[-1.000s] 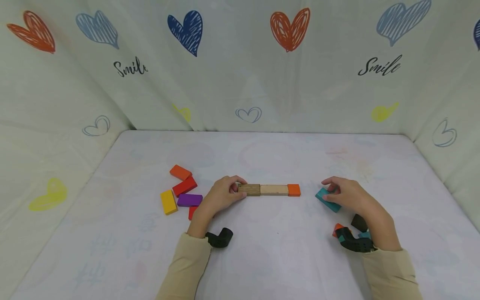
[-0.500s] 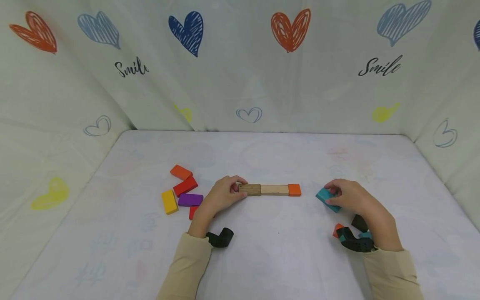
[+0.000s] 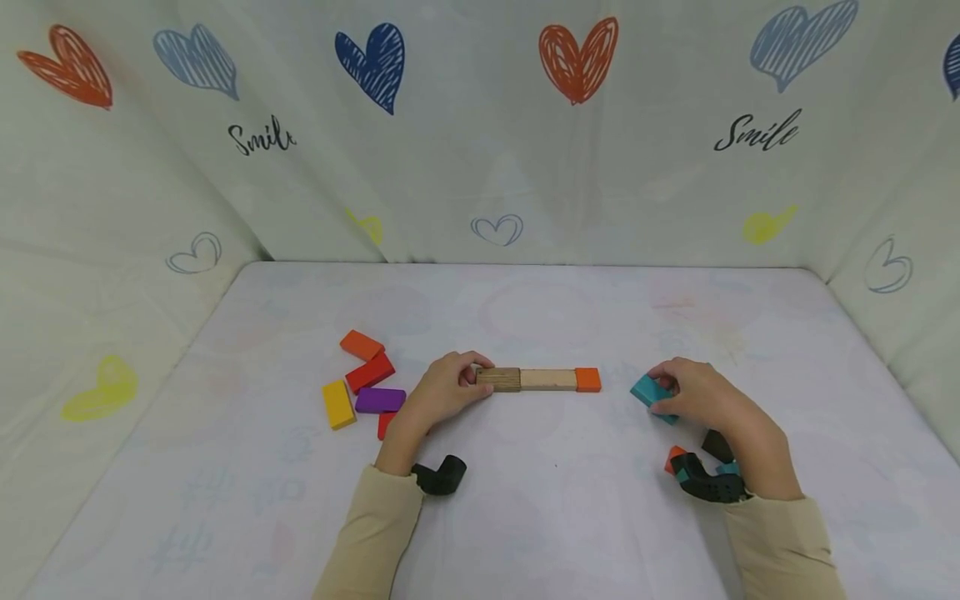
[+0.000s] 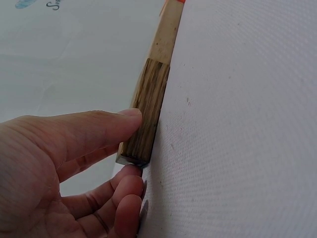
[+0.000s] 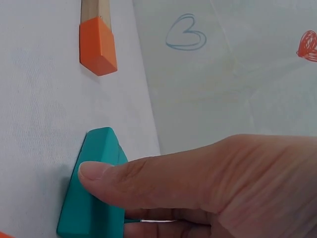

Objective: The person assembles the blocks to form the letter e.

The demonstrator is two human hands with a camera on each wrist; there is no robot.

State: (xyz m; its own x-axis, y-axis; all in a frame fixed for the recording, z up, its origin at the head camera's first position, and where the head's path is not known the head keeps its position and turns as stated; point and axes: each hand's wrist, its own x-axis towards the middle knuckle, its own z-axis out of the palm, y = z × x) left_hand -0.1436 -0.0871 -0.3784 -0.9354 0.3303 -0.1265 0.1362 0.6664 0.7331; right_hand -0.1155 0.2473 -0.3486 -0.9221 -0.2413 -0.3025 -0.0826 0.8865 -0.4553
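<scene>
A short row lies mid-table: a dark brown wood-grain block, a pale wooden block and an orange block, end to end. My left hand grips the brown block's left end; in the left wrist view the thumb lies along its side and the other fingers curl by its end. To the right of the row, apart from it, my right hand pinches a teal block between thumb and fingers. The teal block sits at a slant, partly covered by those fingers.
Left of my left hand lie several loose blocks: orange, red, purple, yellow and another red one, partly hidden. By my right wrist are a dark block and other blocks half covered by the black wrist camera.
The right hand's thumb and fingers have come together on the teal block, which has barely shifted. My left hand and the row stay where they were.
</scene>
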